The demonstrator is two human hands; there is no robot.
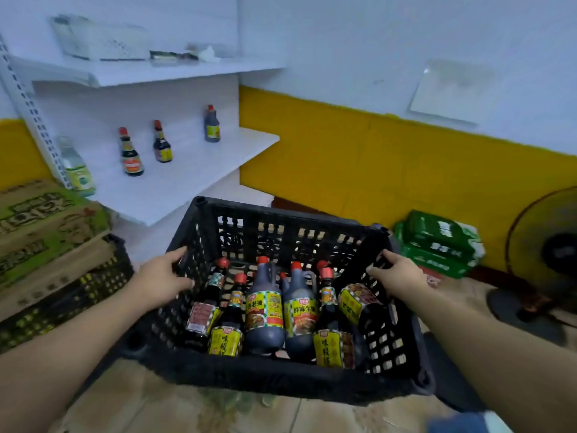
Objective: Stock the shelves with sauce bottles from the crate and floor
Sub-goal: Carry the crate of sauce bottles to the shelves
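Two bare hands grip a black plastic crate (281, 235) of open lattice by its side walls: the left hand (162, 276) curls its fingers into the left wall, and the right hand (398, 275) hooks its fingers over the right rim. Inside lie and lean several dark sauce bottles with red caps and glossy yellow labels, among them two handled jugs (264, 310) side by side in the middle. Beyond the crate, a smooth white shelf (187, 189) carries three small dark sauce bottles (162, 145), upright and well apart, and a clear bottle (78, 170) of pale liquid at its left end. Printed cardboard boxes (40, 220) rest on a second black crate (78, 295) at left
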